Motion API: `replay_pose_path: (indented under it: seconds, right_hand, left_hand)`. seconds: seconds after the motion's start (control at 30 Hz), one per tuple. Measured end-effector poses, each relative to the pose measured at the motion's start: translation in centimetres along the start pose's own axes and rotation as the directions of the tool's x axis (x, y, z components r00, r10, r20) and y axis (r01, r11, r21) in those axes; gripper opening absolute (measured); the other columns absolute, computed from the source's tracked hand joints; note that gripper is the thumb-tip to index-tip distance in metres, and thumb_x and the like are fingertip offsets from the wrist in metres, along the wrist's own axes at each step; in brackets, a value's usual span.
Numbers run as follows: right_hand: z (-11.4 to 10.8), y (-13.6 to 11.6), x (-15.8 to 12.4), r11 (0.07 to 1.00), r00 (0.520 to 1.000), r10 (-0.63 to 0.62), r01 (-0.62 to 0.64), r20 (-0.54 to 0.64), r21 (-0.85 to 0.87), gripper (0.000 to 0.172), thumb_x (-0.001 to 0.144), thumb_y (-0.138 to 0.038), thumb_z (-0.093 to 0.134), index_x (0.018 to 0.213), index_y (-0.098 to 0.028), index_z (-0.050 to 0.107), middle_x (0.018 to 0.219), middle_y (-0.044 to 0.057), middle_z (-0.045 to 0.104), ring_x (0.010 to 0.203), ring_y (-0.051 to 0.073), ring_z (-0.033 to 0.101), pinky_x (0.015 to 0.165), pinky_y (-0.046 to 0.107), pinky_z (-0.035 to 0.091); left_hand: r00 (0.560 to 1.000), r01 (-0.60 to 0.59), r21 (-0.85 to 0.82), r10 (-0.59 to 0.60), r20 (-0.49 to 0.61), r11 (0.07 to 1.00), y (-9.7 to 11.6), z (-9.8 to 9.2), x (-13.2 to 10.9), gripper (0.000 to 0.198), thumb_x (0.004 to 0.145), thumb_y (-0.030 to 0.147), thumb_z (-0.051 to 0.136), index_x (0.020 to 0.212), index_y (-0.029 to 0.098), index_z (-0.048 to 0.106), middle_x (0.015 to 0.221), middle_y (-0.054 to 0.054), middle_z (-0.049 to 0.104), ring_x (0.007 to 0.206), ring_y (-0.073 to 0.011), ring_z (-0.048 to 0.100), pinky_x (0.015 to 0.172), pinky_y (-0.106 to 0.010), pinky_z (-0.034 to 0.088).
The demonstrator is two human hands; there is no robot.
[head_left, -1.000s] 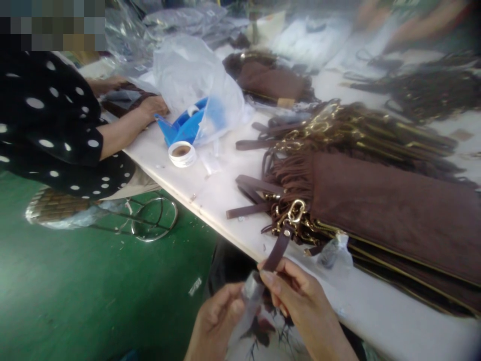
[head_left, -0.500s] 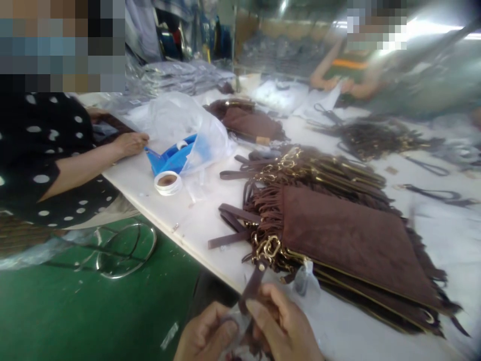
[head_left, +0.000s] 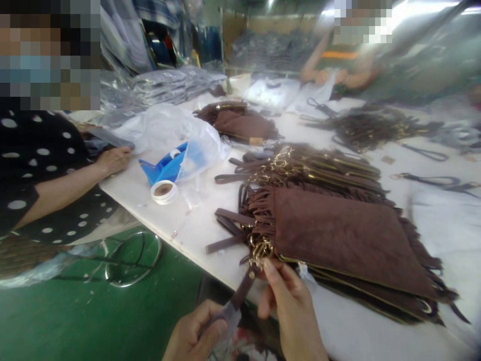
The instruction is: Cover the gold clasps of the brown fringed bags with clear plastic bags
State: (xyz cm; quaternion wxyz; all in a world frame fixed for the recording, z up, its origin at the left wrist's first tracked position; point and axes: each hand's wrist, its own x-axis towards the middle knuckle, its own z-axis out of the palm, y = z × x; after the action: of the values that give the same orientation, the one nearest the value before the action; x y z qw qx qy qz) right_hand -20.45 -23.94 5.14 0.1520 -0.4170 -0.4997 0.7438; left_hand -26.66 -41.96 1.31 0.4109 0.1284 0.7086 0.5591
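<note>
Pinching the lower end of a brown strap (head_left: 240, 293), the left hand (head_left: 193, 336) closes on it; right hand (head_left: 289, 301) fingertips grip its gold clasp (head_left: 260, 250) at the near corner of the fringed suede bag stack (head_left: 338, 235).

Single view, worn on my head. It faces forward and down across the white bench (head_left: 195, 220), close above my hands at the bottom edge, with far co-workers blurred at the top.
</note>
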Motion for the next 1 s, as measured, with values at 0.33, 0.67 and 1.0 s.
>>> replay_pose_path:
  seconds: [0.33, 0.67, 1.0]
  right_hand:
    - [-1.2, 0.8, 0.1, 0.999, 0.997, 0.015, -0.012, 0.07, -0.044, 0.039, 0.083, -0.053, 0.066, 0.096, -0.016, 0.064, 0.039, -0.006, 0.053, 0.037, 0.007, 0.043, 0.043, 0.015, 0.031]
    - [-1.5, 1.1, -0.7, 0.96, 0.991, -0.113, 0.129, 0.076, -0.25, 0.041, 0.088, -0.056, 0.055, 0.097, -0.018, 0.064, 0.048, -0.003, 0.059, 0.043, 0.014, 0.054, 0.044, 0.02, 0.042]
    - [-6.5, -4.2, -0.9, -0.29, 0.404, -0.683, 0.615, 0.609, -0.733, 0.049, 0.089, -0.019, 0.057, 0.138, -0.021, 0.053, 0.134, 0.011, 0.062, 0.112, 0.031, 0.064, 0.094, 0.043, 0.051]
  left_hand:
    - [0.994, 0.084, -0.387, -0.102, -0.026, 0.918, 1.4, 4.2, 2.8, 0.036, 0.076, 0.046, 0.076, 0.08, 0.012, 0.066, 0.068, -0.006, 0.066, 0.057, -0.011, 0.052, 0.054, -0.019, 0.037]
    - [0.997, 0.064, -0.51, -0.079, -0.008, 0.858, 3.3, 6.2, 4.7, 0.034, 0.079, 0.045, 0.074, 0.088, 0.013, 0.065, 0.065, -0.004, 0.064, 0.053, -0.0116, 0.054, 0.051, -0.02, 0.04]
    - [1.0, -0.01, -0.281, 0.003, -0.029, 0.96, 4.7, 4.0, 5.0, 0.029, 0.082, 0.04, 0.071, 0.08, 0.013, 0.064, 0.068, -0.002, 0.065, 0.058, -0.009, 0.052, 0.055, -0.017, 0.037]
